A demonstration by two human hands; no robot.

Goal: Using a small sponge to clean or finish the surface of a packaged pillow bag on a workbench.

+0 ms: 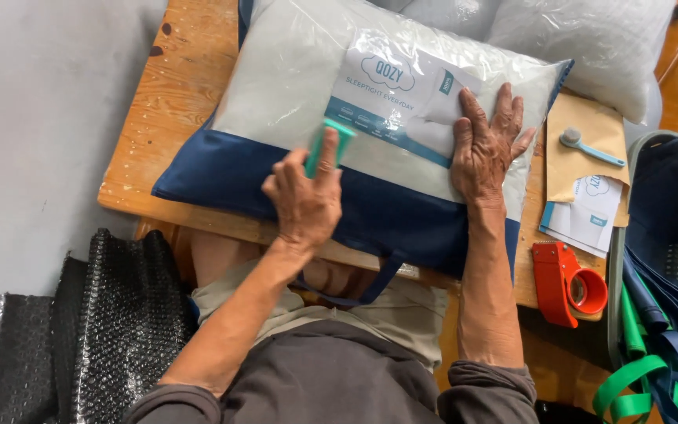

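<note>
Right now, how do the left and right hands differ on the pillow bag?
The left hand grips a small green tool pressed to the pillow bag; the right hand holds nothing. The left hand is curled around the tool; the right hand lies flat with fingers spread. The left hand sits near the bag's blue band; the right hand rests by the printed label. Both touch the bag's top.

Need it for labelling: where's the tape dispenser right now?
In the head view, the red tape dispenser sits at the table's near right corner, just right of the right hand's forearm, below the paper leaflets.
</note>
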